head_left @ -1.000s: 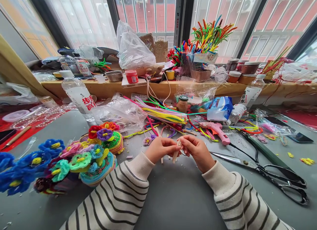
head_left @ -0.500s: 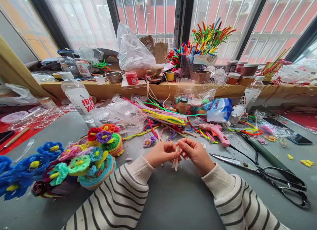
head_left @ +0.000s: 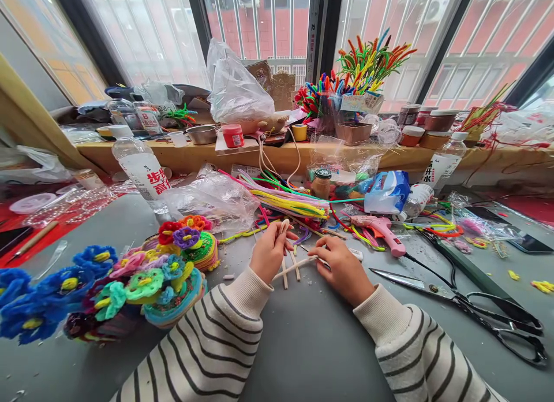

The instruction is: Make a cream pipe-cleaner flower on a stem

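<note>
The right hand point(head_left: 344, 272) is narrowed, its fingertips bunched about one end of a pale stick point(head_left: 303, 263). The left hand point(head_left: 269, 255) pinches a small pale piece point(head_left: 284, 225) at its fingertips, held up above the worktop point(head_left: 298, 344). The stick sits in front of the person, spanning the gap between the hands.

To handle it well, I would judge, a light hold near the end is best, since so thin a strip looks easy to snap; the left hand should steady its piece with fingertips only, so as not to crush it.

The stick's free end points to the person's left and somewhat towards the body, near the left cuff point(head_left: 251, 292); whether it touches is hard to tell from here. Its long axis runs crosswise at a slant, and in view crosses two more sticks point(head_left: 285, 279), which point more nearly away from the person.

Farther out lie a bundle of fuzzy stems point(head_left: 294, 203) and a pink glue gun point(head_left: 381, 229); large scissors point(head_left: 437, 289) rest right of the right hand, and fuzzy flowers point(head_left: 145, 283) are at the left.
</note>
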### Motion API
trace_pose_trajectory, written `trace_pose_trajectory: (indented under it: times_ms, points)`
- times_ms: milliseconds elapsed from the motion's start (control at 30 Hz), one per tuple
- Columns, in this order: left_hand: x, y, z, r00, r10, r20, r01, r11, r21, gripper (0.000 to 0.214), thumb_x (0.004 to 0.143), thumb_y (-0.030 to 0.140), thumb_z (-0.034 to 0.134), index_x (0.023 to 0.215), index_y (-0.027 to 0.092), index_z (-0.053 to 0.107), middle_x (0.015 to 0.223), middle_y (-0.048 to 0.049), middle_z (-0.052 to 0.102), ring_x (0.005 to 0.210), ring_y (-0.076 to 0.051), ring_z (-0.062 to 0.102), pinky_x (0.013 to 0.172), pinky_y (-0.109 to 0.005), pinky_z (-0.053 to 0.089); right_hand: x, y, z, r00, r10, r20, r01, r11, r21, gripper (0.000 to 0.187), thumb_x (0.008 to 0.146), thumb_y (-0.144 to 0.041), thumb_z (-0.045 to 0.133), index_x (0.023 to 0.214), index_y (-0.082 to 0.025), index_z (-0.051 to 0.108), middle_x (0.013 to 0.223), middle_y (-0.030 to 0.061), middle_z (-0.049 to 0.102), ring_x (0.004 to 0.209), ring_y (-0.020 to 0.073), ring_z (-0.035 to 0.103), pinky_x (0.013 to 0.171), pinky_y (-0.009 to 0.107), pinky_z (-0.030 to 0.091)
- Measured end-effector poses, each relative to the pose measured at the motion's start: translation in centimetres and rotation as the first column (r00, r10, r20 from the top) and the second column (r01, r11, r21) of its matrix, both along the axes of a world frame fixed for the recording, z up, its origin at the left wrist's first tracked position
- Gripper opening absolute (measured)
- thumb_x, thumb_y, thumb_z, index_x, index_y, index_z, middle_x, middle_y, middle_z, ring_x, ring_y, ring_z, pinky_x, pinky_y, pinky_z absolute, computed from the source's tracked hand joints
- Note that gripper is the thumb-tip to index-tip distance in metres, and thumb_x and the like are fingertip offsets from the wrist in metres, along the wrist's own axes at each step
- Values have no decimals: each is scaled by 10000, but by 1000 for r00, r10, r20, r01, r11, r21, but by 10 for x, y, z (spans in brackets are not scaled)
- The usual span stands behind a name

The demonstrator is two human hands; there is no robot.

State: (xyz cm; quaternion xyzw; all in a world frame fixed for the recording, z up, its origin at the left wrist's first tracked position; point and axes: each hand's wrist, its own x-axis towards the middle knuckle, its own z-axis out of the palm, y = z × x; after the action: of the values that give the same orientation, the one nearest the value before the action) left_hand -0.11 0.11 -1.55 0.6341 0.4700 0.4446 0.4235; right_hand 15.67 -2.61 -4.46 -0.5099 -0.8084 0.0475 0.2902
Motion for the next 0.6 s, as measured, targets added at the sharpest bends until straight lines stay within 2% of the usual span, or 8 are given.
trace_pose_trajectory:
  times_ms: [133,233,333,467,600]
  points:
    - [1,-2,-2,972,57,-228,-33,993,110,208,732,313,374,731,144,495,574,20,500,510,-79,427,524,-202,344,-6,0,-1,995,-7,103,5,1000,25,120,683,-101,480,732,-185,549,840,52,516,785,183,462,610,268,410]
    - [1,-2,-6,903,-8,-429,64,991,116,268,672,395,445,659,141,532,509,41,434,493,-78,380,485,-194,290,-6,0,1,996,-3,85,-3,997,76,102,705,-105,460,737,-169,532,792,51,532,757,176,466,627,267,406]
    - [1,-3,-9,840,-104,-533,168,983,72,324,626,449,477,587,132,536,468,56,353,467,-65,314,446,-188,224,-3,-1,4,1000,-23,17,20,988,155,101,733,-121,436,739,-156,531,725,48,547,723,170,473,656,278,396]
    - [1,-3,-4,839,-156,-521,203,978,36,344,626,429,478,469,123,455,455,64,246,462,-55,237,434,-188,177,2,-3,5,986,-63,-158,102,961,257,110,756,-158,433,751,-153,543,724,52,571,713,158,497,670,266,390]
    - [1,-4,3,908,-222,-355,200,975,-100,319,628,427,478,542,119,490,474,60,286,472,-56,269,444,-180,204,5,-4,7,949,-64,-309,127,974,190,122,750,-214,465,768,-166,576,729,42,588,681,144,517,639,249,391]
